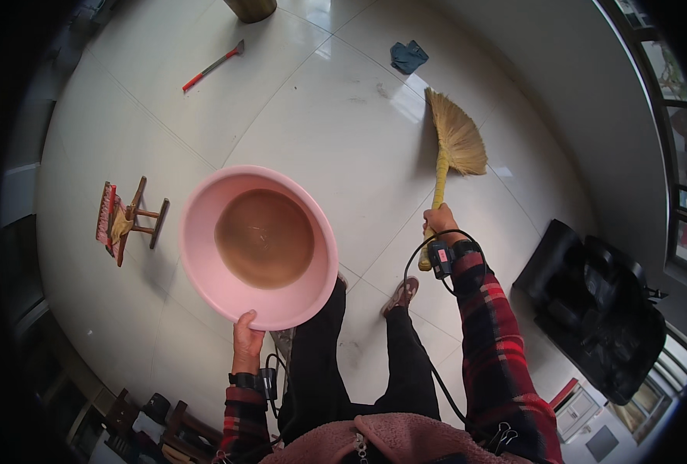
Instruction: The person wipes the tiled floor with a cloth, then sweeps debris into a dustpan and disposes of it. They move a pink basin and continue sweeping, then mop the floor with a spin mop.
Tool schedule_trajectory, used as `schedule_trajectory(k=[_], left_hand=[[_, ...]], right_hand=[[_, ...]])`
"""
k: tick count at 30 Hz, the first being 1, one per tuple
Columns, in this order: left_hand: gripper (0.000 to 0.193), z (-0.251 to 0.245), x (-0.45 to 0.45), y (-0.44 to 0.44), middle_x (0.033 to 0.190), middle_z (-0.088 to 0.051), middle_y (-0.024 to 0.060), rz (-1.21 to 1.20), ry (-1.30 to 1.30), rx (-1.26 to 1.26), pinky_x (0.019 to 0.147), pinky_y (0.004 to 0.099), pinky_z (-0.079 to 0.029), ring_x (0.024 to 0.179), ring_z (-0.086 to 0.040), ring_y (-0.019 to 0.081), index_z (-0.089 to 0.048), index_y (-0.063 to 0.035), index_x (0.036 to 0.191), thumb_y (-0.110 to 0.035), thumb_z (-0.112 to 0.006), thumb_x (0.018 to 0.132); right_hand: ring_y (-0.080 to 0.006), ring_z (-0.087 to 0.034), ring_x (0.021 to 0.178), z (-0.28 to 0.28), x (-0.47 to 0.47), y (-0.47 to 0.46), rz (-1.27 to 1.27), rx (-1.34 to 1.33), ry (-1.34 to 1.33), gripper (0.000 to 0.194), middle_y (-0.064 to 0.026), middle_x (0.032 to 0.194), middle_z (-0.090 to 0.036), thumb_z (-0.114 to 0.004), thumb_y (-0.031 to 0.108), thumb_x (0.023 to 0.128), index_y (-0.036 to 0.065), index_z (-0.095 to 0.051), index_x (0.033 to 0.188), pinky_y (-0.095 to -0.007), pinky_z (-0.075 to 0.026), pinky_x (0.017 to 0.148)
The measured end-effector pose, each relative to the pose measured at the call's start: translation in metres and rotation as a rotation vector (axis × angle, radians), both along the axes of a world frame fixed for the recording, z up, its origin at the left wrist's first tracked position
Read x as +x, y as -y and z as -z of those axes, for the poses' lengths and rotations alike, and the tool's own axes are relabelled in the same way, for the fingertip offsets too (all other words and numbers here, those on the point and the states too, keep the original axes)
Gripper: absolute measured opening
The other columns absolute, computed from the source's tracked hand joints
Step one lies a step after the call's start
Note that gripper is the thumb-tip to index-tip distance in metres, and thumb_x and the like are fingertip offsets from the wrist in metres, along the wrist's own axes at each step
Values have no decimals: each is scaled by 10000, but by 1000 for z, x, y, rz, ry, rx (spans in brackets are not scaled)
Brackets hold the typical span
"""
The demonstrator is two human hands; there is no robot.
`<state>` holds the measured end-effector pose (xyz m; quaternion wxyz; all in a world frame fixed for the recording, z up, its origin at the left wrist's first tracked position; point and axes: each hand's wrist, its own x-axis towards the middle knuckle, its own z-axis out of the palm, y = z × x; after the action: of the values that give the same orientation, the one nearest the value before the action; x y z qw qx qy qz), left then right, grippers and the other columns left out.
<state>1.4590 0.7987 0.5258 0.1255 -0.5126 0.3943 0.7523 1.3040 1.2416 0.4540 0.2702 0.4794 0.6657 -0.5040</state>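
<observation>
My left hand (249,336) grips the near rim of a pink plastic basin (198,272), its thumb over the edge. Murky brown water (264,239) lies in the basin, which is held out at the left of my legs. In my right hand (441,220) is the yellow-wrapped handle of a straw broom (459,136); its fanned bristles point away from me. A device with a cable is strapped at each wrist. Beyond the bristles a crumpled blue-grey cloth (408,57) lies on the tiled floor.
A scraper with a red handle (211,67) lies at the upper left, near a round container (251,8). At the left stands a small wooden stool (140,214) bearing a cloth and a red-handled item. A black leather armchair (595,307) is at the right, below windows.
</observation>
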Motion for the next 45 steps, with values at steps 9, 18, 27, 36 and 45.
schedule_trajectory(k=[9,18,27,36,45], left_hand=[[558,-8,-14,67,1203,-469,111,-104,-84,6,951,426,-396,1117,-474,265,-364,-21,1266,-40,-533,735],[488,-26,-6,95,1204,-482,125,-207,-100,-24,977,422,-377,1122,-474,260,-391,6,1234,-46,-503,762],[479,-38,-23,107,1201,-490,120,-289,-36,14,981,429,-373,1124,-471,267,-402,-4,1223,-35,-514,758],[476,-40,-89,100,1202,-493,118,-326,-50,24,983,437,-370,1127,-470,270,-409,-14,1217,-37,-523,755],[485,-29,-186,98,1173,-502,109,-313,-26,-7,963,426,-387,1109,-480,255,-415,-13,1209,-43,-541,741]], right_hand=[[-318,-613,584,-17,-19,208,-655,-60,27,413,-265,764,-579,-487,53,749,-10,-252,1082,-396,-503,505],[-387,-605,664,-80,18,239,-948,-225,-12,600,-272,756,-587,-509,87,725,-1,-246,1257,-438,-486,597],[-338,-609,582,-131,-49,158,-898,9,-86,702,-251,732,-598,-474,79,716,28,-188,1355,-403,-503,549],[-211,-573,514,-57,-229,134,-443,62,-102,370,-153,751,-539,-524,46,742,23,-331,1056,-338,-477,390],[-467,-551,895,-11,-173,241,-808,-12,102,492,-326,932,-559,-476,74,745,8,-238,1171,-470,-454,790]])
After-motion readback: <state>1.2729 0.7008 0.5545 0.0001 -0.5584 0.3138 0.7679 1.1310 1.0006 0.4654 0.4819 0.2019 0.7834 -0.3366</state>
